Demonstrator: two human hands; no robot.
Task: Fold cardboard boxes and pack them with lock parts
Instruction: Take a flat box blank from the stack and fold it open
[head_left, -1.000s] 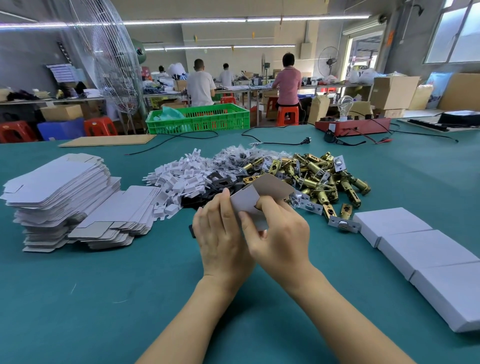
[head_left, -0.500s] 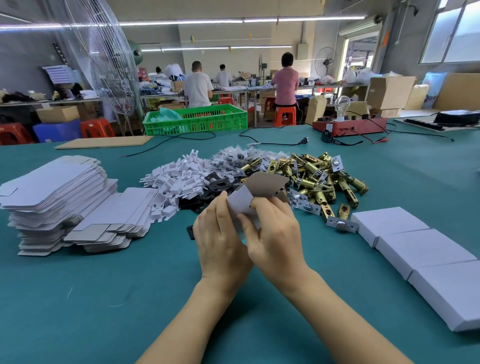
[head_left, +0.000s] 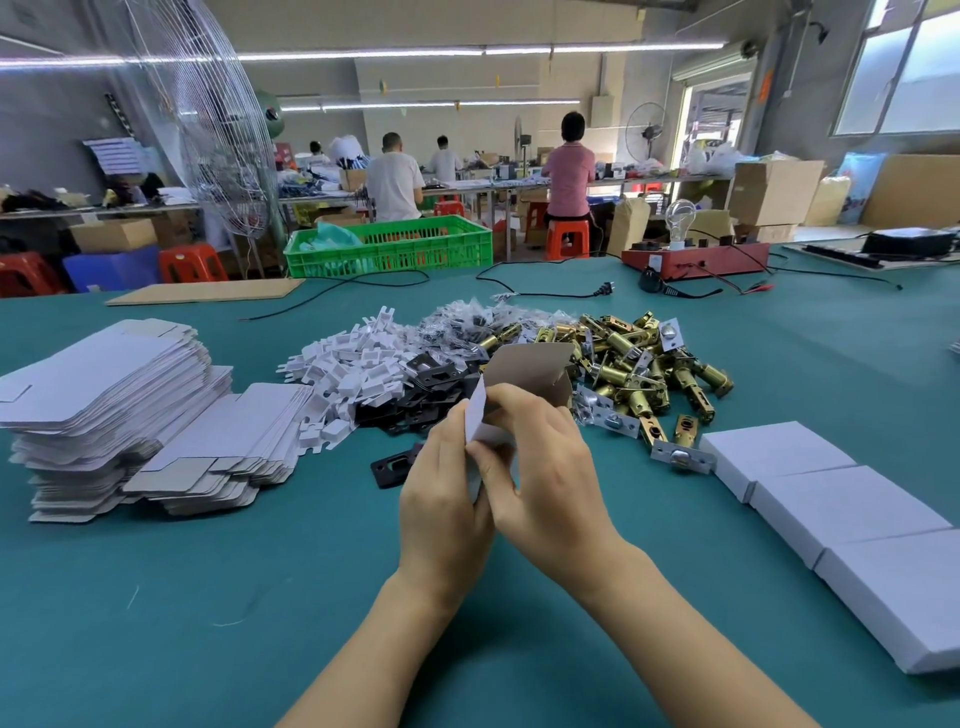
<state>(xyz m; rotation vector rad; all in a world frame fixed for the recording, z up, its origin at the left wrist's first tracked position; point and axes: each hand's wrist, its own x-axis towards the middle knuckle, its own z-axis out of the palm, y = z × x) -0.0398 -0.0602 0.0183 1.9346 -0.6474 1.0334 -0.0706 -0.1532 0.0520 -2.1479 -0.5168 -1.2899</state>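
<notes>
Teal table (head_left: 260, 597), half-folded white-and-grey cardboard box (head_left: 530, 371) between both hands.

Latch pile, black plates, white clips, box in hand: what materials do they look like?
Latch pile: metal, glossy brass-coloured barrels with silvery faceplates.
Black plates: flat and matte with cut-outs; probably coated metal, possibly plastic.
White clips: likely moulded plastic, uniform matte white.
Box gripped by both hands: thin paperboard, white outside, grey-brown inside.

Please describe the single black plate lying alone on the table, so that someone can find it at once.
Start at the heap of brass latches, then look left to the pile of black plates. Just in front of that pile, beside the left hand, lies the single black plate. Only this one lies flat on the green cloth, apart from the pile.
</notes>
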